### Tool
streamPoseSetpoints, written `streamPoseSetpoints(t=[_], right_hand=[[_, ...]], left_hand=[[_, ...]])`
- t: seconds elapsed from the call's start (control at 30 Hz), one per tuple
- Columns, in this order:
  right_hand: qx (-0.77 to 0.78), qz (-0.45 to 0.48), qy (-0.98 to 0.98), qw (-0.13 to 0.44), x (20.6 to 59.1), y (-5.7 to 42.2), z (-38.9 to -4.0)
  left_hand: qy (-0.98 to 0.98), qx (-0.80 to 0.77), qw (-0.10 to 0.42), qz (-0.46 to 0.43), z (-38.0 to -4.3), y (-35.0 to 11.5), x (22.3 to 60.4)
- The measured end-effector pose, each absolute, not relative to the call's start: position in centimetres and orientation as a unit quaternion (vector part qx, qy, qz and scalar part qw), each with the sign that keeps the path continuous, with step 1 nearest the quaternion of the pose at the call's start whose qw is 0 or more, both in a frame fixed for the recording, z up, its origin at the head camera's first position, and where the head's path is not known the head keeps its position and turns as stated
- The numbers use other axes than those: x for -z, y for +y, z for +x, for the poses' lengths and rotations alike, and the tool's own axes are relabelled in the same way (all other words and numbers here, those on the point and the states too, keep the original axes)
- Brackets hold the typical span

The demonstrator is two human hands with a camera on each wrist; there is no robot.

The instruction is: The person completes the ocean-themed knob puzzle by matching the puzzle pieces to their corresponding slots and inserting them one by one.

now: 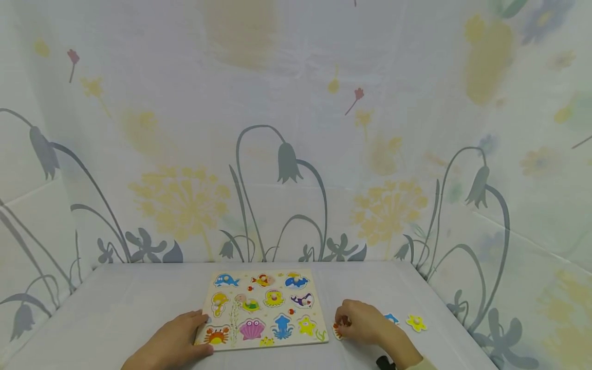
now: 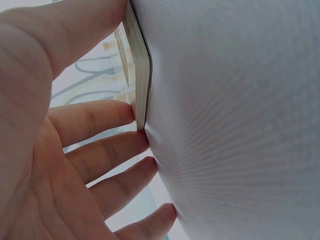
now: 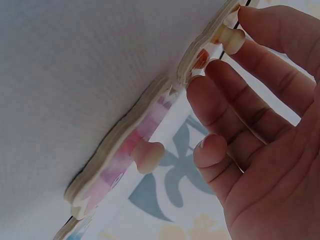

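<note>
A wooden puzzle board (image 1: pixel 259 348) with colourful sea animals lies on the table. My left hand (image 1: pixel 173 340) is at its near left corner. In the left wrist view, spread, fairly straight fingers (image 2: pixel 107 150) touch the board's edge (image 2: pixel 141 95) and the cloth beside it. My right hand (image 1: pixel 363 321) bends over an orange crab piece (image 1: pixel 337 332) just right of the board. Close up, thumb and index finger are around the knob of that crab piece (image 3: pixel 200 60). A pink piece (image 3: pixel 122 155) with a pale knob lies beside it, hidden by the hand in the head view.
Behind the right forearm a blue piece (image 1: pixel 391 318) partly shows. A yellow star piece (image 1: pixel 417 322) lies farther right. A small black object (image 1: pixel 385 363) is under the right wrist. White cloth (image 1: pixel 139 293) covers the table, and a flower-patterned curtain (image 1: pixel 296 103) hangs behind.
</note>
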State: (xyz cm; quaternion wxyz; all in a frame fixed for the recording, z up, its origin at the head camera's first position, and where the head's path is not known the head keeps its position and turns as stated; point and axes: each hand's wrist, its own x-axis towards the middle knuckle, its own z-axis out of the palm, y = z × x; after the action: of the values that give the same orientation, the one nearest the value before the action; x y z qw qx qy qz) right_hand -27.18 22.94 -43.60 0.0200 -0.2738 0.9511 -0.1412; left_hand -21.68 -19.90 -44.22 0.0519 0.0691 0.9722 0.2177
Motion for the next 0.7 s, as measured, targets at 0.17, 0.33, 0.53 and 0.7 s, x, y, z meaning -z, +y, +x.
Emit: streamPoseSetpoints(t=[0.17,0.33,0.53,0.7], right_hand=[[0.138,-0.276,0.951,0.017,43.59,23.23,-26.83],[0.148,-0.285,0.947,0.02,43.57,23.47,-26.71],[0.162,-0.291,0.943,0.028,43.61,23.51,-26.84],[0.171,-0.298,0.939,0.027,43.69,23.57,-26.88]], left_hand=[[0.972,-0.217,0.048,0.074,-21.75,-20.01,44.34],[0.972,-0.216,0.047,0.077,-21.79,-20.07,44.5],[0.972,-0.216,0.043,0.079,-21.8,-20.1,44.53],[0.972,-0.215,0.038,0.085,-21.81,-20.16,44.57]])
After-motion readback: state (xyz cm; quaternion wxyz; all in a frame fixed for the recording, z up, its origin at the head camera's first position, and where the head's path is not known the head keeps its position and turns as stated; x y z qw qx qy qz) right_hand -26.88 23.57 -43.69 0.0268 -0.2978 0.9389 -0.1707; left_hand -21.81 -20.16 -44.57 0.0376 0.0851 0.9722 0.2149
